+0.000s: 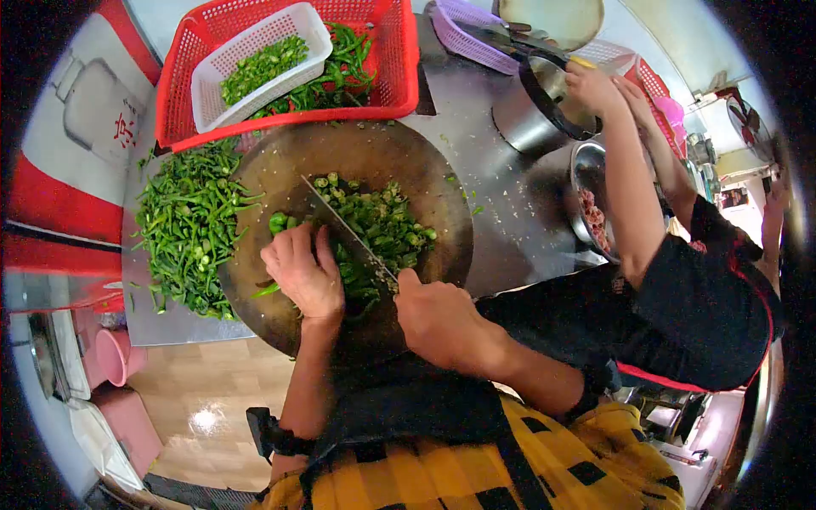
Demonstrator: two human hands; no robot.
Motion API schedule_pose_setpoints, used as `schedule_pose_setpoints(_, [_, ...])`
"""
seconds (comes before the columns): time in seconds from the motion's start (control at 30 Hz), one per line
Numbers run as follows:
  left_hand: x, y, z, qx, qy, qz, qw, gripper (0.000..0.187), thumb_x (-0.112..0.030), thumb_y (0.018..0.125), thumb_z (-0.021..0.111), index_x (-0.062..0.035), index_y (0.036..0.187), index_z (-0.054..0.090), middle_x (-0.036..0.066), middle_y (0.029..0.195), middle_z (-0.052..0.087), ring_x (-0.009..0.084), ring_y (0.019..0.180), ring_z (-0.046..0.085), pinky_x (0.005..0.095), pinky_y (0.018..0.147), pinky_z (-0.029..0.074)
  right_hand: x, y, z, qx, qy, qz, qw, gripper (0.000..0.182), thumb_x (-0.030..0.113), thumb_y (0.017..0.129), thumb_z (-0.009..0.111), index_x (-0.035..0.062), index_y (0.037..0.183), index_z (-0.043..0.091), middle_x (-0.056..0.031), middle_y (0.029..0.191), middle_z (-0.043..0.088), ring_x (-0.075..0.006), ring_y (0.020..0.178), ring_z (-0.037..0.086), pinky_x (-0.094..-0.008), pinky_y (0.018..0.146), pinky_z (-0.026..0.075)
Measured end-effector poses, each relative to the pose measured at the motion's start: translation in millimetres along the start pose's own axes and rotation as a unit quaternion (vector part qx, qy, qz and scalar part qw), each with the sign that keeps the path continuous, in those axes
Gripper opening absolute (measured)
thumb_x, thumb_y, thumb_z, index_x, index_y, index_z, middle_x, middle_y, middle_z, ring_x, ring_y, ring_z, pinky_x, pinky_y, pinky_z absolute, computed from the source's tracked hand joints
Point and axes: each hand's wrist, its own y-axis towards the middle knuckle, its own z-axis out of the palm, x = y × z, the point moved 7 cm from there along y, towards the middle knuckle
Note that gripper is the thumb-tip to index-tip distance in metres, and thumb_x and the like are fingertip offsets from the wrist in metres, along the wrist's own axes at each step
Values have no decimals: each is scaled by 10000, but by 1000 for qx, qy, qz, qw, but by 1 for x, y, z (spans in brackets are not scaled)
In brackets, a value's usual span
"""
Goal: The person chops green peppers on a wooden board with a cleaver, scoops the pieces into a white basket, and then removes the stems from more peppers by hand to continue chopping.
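A large cleaver (350, 234) lies across the round wooden chopping board (442, 195), its handle inside my right hand (438, 319), which is closed round it. Left of the blade, my left hand (302, 268) presses on green peppers (279, 223) with its fingers bent down; the fingertips are partly hidden. Cut green pepper pieces (387, 221) are heaped on the board right of the blade, with some below it. A pile of whole green peppers (191, 225) lies on the metal table beside the board's left edge.
Behind the board, a red basket (395, 59) holds peppers and a white basket (208, 98) of cut peppers. At the right, a co-worker's arms (633, 161) reach over a steel pot (518, 110); a bowl of meat (593, 217) stands nearby. A purple basket (476, 42) stands behind.
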Motion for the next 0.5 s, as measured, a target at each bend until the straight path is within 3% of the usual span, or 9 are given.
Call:
schedule_pose_setpoints(0.07, [2, 0, 5, 1, 2, 5, 1000, 111, -106, 805, 637, -72, 907, 611, 94, 890, 559, 311, 871, 473, 408, 771, 383, 3, 7, 4, 17, -20, 4, 1000, 225, 74, 771, 525, -49, 940, 444, -259, 763, 633, -437, 723, 637, -530, 643, 508])
schedule_pose_setpoints(0.23, [4, -2, 7, -4, -6, 17, 1000, 135, -109, 792, 656, -74, 916, 614, 88, 892, 558, 302, 870, 486, 400, 757, 393, 6, 64, 28, -30, -19, -26, 999, 240, 83, 763, 536, -56, 939, 449, -278, 779, 625, -427, 732, 640, -523, 646, 510])
schedule_pose_setpoints(0.3, [4, -7, 6, 0, -6, 18, 1000, 143, -116, 790, 661, -76, 919, 613, 88, 898, 557, 301, 869, 488, 400, 758, 395, -5, 63, 20, -100, 20, -43, 994, 139, 65, 801, 518, -32, 877, 455, -254, 701, 601, -441, 690, 604, -513, 620, 482])
schedule_pose_setpoints(0.5, [7, -5, 5, -14, -1, 9, 1000, 156, -133, 783, 672, -83, 912, 599, 92, 914, 554, 308, 880, 486, 410, 771, 392, -5, 21, -23, -40, 11, 25, 999, 180, 123, 853, 514, -44, 876, 451, -287, 689, 578, -479, 707, 576, -544, 612, 455])
